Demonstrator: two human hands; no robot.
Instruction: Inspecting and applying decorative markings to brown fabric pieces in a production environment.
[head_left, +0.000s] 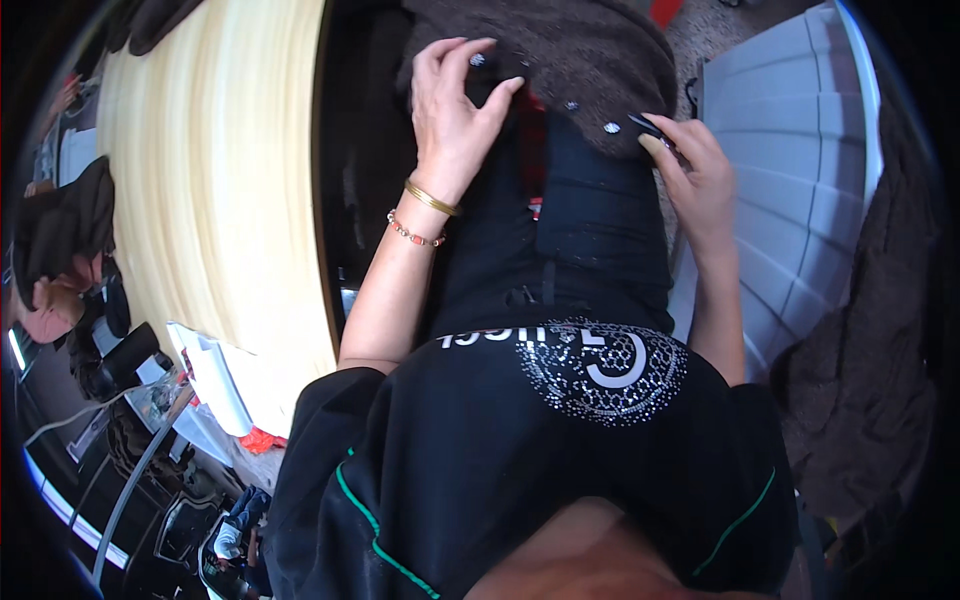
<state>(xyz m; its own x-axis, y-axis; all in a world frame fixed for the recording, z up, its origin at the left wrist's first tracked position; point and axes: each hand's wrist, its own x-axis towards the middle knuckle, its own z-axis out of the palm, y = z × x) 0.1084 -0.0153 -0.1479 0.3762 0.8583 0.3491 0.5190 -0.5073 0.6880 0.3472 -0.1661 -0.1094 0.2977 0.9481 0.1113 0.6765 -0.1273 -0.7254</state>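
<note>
Two hands at the buttoned edge of a brown knit garment

The brown knit garment (590,60) lies across the person's lap, right of the pale wooden table (215,190). The left hand (452,105) pinches the garment's edge near a button (477,60), fingers curled onto the fabric. The right hand (695,170) grips a small dark tool (648,125) at the garment's lower edge, beside another button (611,127).

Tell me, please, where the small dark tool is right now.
In the head view, the small dark tool is at upper right, in the right hand, against the edge of the brown knitted garment beside a button.
</note>
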